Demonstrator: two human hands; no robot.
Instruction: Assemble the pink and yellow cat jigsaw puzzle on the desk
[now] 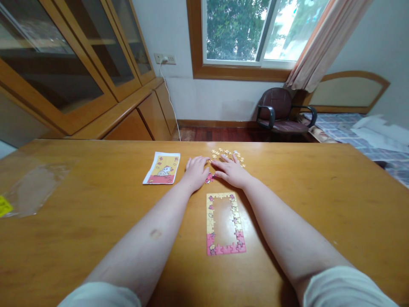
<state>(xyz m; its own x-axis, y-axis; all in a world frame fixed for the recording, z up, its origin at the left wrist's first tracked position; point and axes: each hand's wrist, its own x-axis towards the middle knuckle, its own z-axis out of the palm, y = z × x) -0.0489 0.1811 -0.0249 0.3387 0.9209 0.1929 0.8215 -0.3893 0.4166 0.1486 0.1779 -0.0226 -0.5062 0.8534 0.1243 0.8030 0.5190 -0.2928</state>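
My left hand (196, 172) lies palm down on the table with its fingers stretched out, beside a small cluster of pink puzzle pieces (209, 178). Across from it my right hand (232, 171) rests over loose pieces, its fingers spread. Yellow puzzle pieces (226, 152) lie scattered just beyond the right hand's fingertips; some may be hidden under the hands. Between my forearms sits a joined puzzle border (210, 222), yellow at the top and pink at the bottom, with bare wood inside it. A picture sheet (163, 169) showing a white cartoon animal lies left of my left hand.
The wooden table (102, 200) spreads wide on both sides. A clear plastic bag (38, 187) lies at the far left. Past the table's back edge are a brown armchair (281, 108), a bed (341, 125) and a glass-fronted cabinet (128, 98).
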